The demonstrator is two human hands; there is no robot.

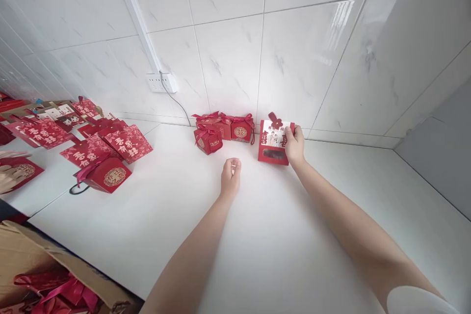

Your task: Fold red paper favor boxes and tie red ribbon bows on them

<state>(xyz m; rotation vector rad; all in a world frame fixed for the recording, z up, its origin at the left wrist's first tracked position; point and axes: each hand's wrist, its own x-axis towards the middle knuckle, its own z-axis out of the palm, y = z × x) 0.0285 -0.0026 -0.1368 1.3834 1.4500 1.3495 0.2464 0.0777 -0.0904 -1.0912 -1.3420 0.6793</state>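
My right hand (295,144) grips the right edge of a red gift box (273,154). The box stands upright near the wall; its white front panel shows a printed couple, with a dark window below and a red tab on top. To its left, my left hand (231,176) hovers low over the white table, fingers curled in with nothing visible in them. Behind that hand sits a group of small red candy boxes tied with ribbon. One six-sided candy box (208,140) is in front, and another candy box (242,130) with a gold round emblem is at the right.
On the left of the table (176,235) lie several red printed gift bags (128,143) and a red box with an emblem (110,175). Another person's hand (8,176) is at the left edge. A cardboard carton (73,260) holds red packages. A socket (162,83) with cable is on the tiled wall.
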